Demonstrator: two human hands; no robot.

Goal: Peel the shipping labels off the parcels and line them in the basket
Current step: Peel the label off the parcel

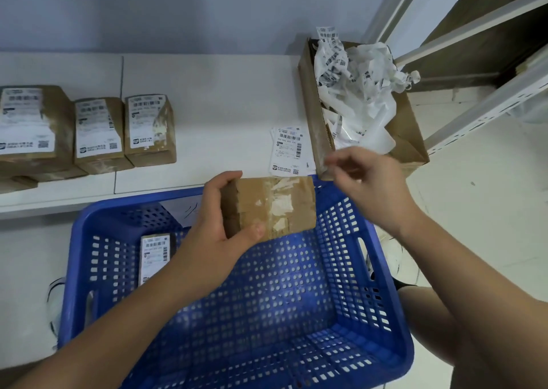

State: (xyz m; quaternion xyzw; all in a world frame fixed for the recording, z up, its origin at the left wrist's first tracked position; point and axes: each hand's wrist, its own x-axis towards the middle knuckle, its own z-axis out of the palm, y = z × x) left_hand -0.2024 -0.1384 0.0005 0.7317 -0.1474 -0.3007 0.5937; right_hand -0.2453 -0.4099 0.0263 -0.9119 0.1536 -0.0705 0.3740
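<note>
While three labelled parcels (89,133) wait, the left hand (219,228) grips a stripped parcel (275,208) over the basket (382,273); the right hand (367,178) hangs loose, holding nothing.

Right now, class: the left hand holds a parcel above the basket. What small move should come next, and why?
Probably lower the peeled parcel into the blue basket. Its face shows only torn label residue, the left hand grips it over the basket, and the right hand holds nothing.
</note>
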